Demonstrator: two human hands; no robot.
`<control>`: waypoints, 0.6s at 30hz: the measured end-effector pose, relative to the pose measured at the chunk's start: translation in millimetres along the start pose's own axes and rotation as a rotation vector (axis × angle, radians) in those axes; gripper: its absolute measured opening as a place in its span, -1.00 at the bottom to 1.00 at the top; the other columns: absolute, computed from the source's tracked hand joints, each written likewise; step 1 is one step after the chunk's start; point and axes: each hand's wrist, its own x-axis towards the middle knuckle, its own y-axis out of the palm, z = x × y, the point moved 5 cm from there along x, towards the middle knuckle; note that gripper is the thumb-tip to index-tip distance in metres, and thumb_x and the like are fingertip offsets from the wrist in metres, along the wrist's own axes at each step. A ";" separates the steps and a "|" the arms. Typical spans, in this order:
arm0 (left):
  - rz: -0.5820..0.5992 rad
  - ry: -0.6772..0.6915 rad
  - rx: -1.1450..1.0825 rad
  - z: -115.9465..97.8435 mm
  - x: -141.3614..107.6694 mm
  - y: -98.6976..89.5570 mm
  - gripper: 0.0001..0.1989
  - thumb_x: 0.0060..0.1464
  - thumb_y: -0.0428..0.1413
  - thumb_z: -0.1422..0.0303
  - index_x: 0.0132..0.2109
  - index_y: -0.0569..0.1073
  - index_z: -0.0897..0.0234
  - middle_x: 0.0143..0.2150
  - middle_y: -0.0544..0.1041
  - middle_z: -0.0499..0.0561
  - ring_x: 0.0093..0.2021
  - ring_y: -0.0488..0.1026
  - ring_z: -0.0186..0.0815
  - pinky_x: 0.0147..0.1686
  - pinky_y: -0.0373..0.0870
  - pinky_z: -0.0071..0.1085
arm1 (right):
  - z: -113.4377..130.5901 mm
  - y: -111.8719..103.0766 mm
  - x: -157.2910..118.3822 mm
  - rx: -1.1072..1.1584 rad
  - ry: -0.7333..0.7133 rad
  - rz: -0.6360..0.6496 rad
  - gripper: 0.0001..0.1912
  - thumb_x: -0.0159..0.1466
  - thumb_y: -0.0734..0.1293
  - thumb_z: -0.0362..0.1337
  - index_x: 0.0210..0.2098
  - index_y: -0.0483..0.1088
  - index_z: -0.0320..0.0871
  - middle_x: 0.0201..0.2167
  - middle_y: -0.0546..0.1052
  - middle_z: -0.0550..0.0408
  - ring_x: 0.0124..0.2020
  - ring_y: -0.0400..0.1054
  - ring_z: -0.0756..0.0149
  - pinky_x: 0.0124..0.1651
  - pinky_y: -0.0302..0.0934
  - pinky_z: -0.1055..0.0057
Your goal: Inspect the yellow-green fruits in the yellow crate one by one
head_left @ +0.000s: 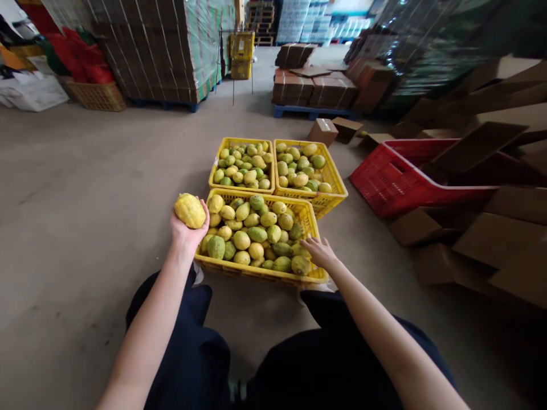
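Observation:
My left hand [184, 233] is closed round a big, bumpy yellow citrus fruit [190, 210], held palm up beside the left rim of the near yellow crate [260, 273]. This crate is heaped with yellow and green fruits [241, 240] of the same sort. Over its right side reaches my right hand [319, 250], fingers stretched out near a yellow-green fruit [300, 249]; whether they touch it I cannot tell. Behind stand two more yellow crates of such fruit, one at the left [210, 176] and one at the right [339, 185].
A red crate [376, 182] holds cardboard, and cardboard boxes [496, 242] are piled at the right. Flat cartons lie on a blue pallet [316, 112] farther back. A tall wrapped stack [149, 51] and a basket [96, 95] stand at the back left.

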 end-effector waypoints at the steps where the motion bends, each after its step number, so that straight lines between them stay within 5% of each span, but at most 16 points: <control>1: -0.007 0.004 0.000 -2.1 0.5 -1.0 -0.64 0.29 -0.12 0.18 -0.29 0.48 0.24 -0.38 0.57 -0.05 -0.35 0.58 -0.37 -0.32 0.57 -0.48 | 0.8 1.7 1.4 -0.011 -0.009 -0.002 -0.33 0.10 0.29 -0.61 0.18 0.35 -0.08 0.14 0.46 -0.21 0.26 0.24 -0.03 0.29 -0.01 -0.03; 10: -0.029 -0.025 -0.049 2.8 5.0 -2.5 -0.66 0.28 -0.10 0.19 -0.29 0.49 0.23 -0.37 0.57 -0.04 -0.34 0.58 -0.36 -0.30 0.56 -0.47 | 8.0 -12.5 3.0 -0.070 0.067 -0.130 -0.56 0.10 0.41 -0.46 -0.01 0.48 -0.15 -0.06 0.58 -0.27 0.05 0.42 -0.09 0.15 0.11 0.09; 15: -0.023 -0.103 -0.050 22.8 4.5 3.4 -0.70 0.27 -0.06 0.19 -0.22 0.51 0.22 -0.35 0.59 -0.03 -0.38 0.59 -0.30 -0.40 0.55 -0.43 | 16.5 -59.5 -3.2 -0.022 0.139 -0.334 -0.52 0.24 0.37 -0.21 0.12 0.43 -0.26 -0.08 0.60 -0.30 0.03 0.42 -0.14 0.12 0.16 0.07; 18: -0.003 -0.160 -0.039 38.7 1.7 6.5 -0.71 0.26 -0.04 0.21 -0.16 0.51 0.25 -0.34 0.60 -0.01 -0.40 0.59 -0.28 -0.44 0.54 -0.42 | 32.7 -99.0 -20.0 0.250 0.146 -0.574 -0.45 0.20 0.40 -0.05 0.08 0.48 -0.26 -0.10 0.62 -0.26 -0.01 0.46 -0.15 0.06 0.26 0.08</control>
